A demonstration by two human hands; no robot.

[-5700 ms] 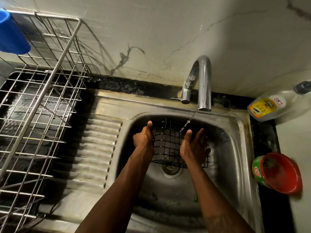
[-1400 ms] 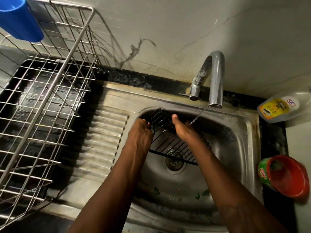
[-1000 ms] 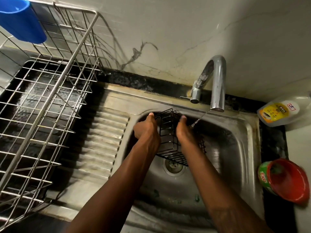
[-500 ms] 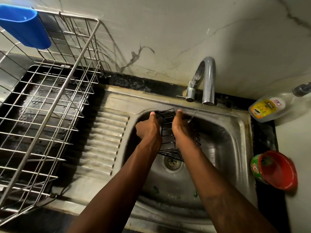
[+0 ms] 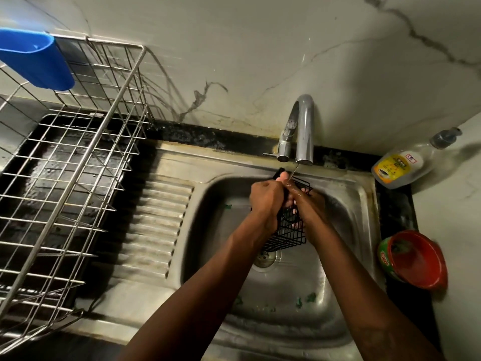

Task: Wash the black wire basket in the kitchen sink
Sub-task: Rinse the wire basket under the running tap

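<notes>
**Change from half a second ago.** The hands have drawn close together. The left hand (image 5: 265,199) curls its fingers round the left side of the black wire basket (image 5: 289,235). The right hand (image 5: 309,207) grips the opposite side, and its fingertips show through the mesh. The basket has turned more steeply on edge over the far half of the sink (image 5: 221,162) basin, with its top corner just under the faucet (image 5: 304,126) spout. The thin water stream (image 5: 294,173) now lands on the fingers at the basket's top.

**Materials.**
- **Sink:** dull, stained stainless steel with rounded basin corners. It has a ribbed drainboard (image 5: 161,222) at its left and a round drain (image 5: 265,257) below the basket.
- **Dish rack (image 5: 78,157):** bright steel wire in a square grid, standing over a glossy black tray (image 5: 65,178) at the left edge of the table (image 5: 203,136). A blue plastic holder (image 5: 36,61) hangs at its far-left corner.
- **Faucet:** a polished, arched tube.
- **Table's right edge:** a clear pump bottle (image 5: 400,165) with a yellow label, and a round red tub (image 5: 416,259) with a green band.
</notes>
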